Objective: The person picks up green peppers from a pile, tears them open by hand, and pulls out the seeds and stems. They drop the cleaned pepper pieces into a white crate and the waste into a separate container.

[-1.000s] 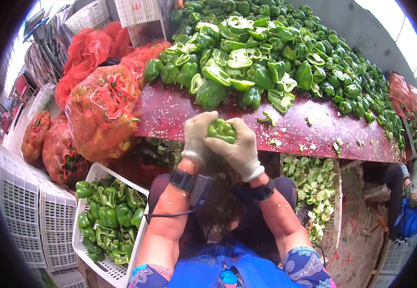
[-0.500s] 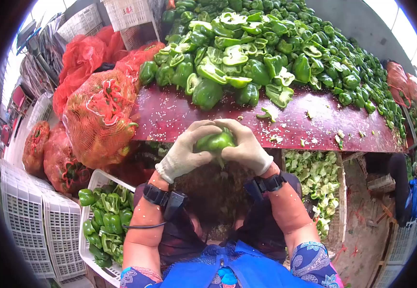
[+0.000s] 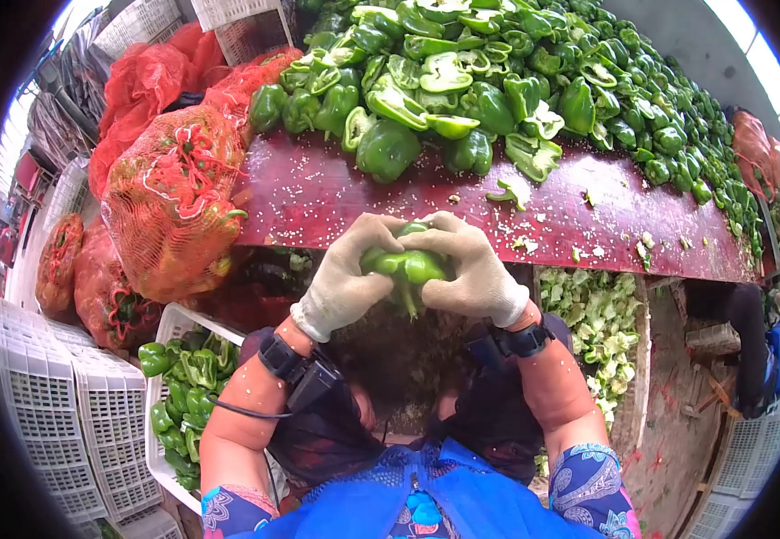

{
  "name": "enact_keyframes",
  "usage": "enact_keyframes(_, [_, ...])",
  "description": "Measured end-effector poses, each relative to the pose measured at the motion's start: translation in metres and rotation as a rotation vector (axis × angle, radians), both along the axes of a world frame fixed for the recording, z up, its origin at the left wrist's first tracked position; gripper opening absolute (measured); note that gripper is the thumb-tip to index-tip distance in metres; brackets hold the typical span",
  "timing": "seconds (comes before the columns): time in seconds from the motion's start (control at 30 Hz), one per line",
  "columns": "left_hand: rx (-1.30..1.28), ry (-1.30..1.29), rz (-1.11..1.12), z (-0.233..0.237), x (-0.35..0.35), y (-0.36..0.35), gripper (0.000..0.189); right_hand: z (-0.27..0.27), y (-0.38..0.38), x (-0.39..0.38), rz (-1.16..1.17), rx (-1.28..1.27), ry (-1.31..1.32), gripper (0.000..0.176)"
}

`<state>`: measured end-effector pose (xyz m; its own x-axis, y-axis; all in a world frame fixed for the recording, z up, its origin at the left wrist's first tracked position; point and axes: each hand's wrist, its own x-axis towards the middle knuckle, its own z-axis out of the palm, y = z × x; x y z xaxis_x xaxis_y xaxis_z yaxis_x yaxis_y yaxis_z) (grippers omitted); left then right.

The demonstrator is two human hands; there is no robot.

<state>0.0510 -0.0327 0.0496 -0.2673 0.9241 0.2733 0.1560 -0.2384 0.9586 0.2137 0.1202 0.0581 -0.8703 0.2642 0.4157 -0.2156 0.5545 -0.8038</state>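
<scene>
Between my two gloved hands is a green bell pepper (image 3: 405,266), its stem pointing down toward me. My left hand (image 3: 347,280) wraps the pepper's left side, with the thumb low near the stem. On the other side my right hand (image 3: 473,269) closes round it, fingers over the top and thumb below. Both hands are just off the near edge of the red table (image 3: 327,198). A heap of whole and split green peppers (image 3: 489,103) covers the far part of that table. Pale seeds and small scraps lie scattered on the surface.
A white crate of green peppers (image 3: 161,391) stands at my left, beside stacked white crates (image 3: 39,422). Red mesh sacks (image 3: 174,216) lean at the table's left end. Under the table's right front, a container holds pale pepper cores (image 3: 592,328).
Both hands still hold the pepper and have spread slightly, showing more of its top and stem. The view has shifted, so the table and heap sit a little higher.
</scene>
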Motion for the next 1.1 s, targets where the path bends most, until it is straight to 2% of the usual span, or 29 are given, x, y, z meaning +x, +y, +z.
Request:
enact_keyframes(0.13, [-0.016, -0.255, -0.054, 0.015, -0.001, -0.001, 0.029, 0.006, 0.002, -0.001, -0.008, -0.009, 0.062, 0.049])
enact_keyframes(0.17, [0.019, -0.176, -0.029, 0.012, -0.003, 0.0, 0.028, 0.007, 0.006, 0.0, -0.005, -0.008, 0.083, 0.047])
enact_keyframes(0.2, [0.047, -0.364, -0.031, 0.014, -0.013, -0.004, 0.029, 0.009, 0.01, 0.001, -0.003, -0.006, 0.106, 0.044])
enact_keyframes(0.27, [0.105, -0.741, -0.031, 0.018, -0.042, -0.016, 0.03, 0.019, 0.027, 0.018, 0.012, -0.519, 0.262, 0.031])
enact_keyframes(0.3, [0.184, -0.641, -0.013, 0.017, -0.045, -0.014, 0.037, 0.019, 0.029, 0.016, -0.043, -0.523, 0.307, 0.032])
enact_keyframes(0.33, [0.2, -0.685, 0.008, 0.016, -0.04, -0.007, 0.038, 0.021, 0.03, 0.014, -0.103, -0.526, 0.363, 0.033])
enact_keyframes(0.43, [0.148, -0.772, 0.058, 0.02, -0.013, 0.01, 0.048, 0.02, 0.019, 0.007, -0.088, -0.461, 0.215, 0.039])
enact_keyframes(0.5, [0.147, -0.88, -0.032, 0.02, -0.008, 0.014, 0.051, 0.02, 0.018, 0.009, -0.073, -0.455, 0.175, 0.039])
enact_keyframes(0.6, [0.15, -0.932, -0.071, 0.016, -0.01, 0.013, 0.051, 0.022, 0.023, 0.016, -0.04, -0.594, 0.226, 0.04])
enact_keyframes(0.67, [0.175, -0.908, -0.041, 0.014, -0.011, 0.013, 0.05, 0.025, 0.025, 0.017, -0.158, -0.558, 0.225, 0.04])
enact_keyframes(0.73, [0.232, -0.828, 0.042, 0.013, -0.013, 0.015, 0.047, 0.009, 0.034, 0.012, -0.529, -0.032, 0.147, 0.031])
enact_keyframes(0.77, [0.214, -0.726, 0.167, 0.016, -0.007, 0.015, 0.039, -0.007, 0.036, 0.001, -0.623, 0.142, 0.2, 0.024])
enact_keyframes(0.8, [0.097, -0.378, 0.274, 0.014, -0.002, 0.018, 0.036, -0.019, 0.034, -0.009, -0.715, 0.319, 0.247, 0.018])
enact_keyframes(0.83, [0.088, -0.202, 0.251, 0.001, 0.006, 0.022, 0.034, -0.006, 0.025, -0.015, -0.516, 0.238, 0.369, 0.014])
enact_keyframes(0.87, [0.086, -0.027, 0.227, -0.011, 0.012, 0.027, 0.032, -0.015, 0.026, -0.023, -0.509, 0.31, 0.374, 0.014])
enact_keyframes(0.9, [0.078, -0.109, 0.274, -0.01, 0.011, 0.032, 0.026, -0.02, 0.037, -0.028, -0.559, 0.277, 0.351, 0.014])
enact_keyframes(0.93, [-0.039, -0.474, 0.308, 0.002, 0.007, 0.029, 0.021, -0.027, 0.05, -0.035, -0.613, 0.238, 0.329, 0.014])
enact_keyframes(0.97, [0.052, -0.589, 0.25, 0.009, 0.003, 0.024, 0.023, -0.045, 0.073, -0.041, -0.621, 0.042, 0.182, 0.015])
enact_keyframes(1.0, [0.149, -0.7, 0.193, 0.015, -0.003, 0.019, 0.026, -0.065, 0.095, -0.045, -0.634, -0.003, -0.05, 0.021])
enact_keyframes(1.07, [0.16, -0.792, 0.155, 0.007, -0.015, 0.011, 0.031, -0.085, 0.101, -0.047, -0.729, 0.336, -0.269, 0.027])
enact_keyframes(1.1, [0.156, -0.84, 0.139, 0.003, -0.018, 0.007, 0.032, -0.075, 0.084, -0.046, -0.805, 0.53, -0.188, 0.032])
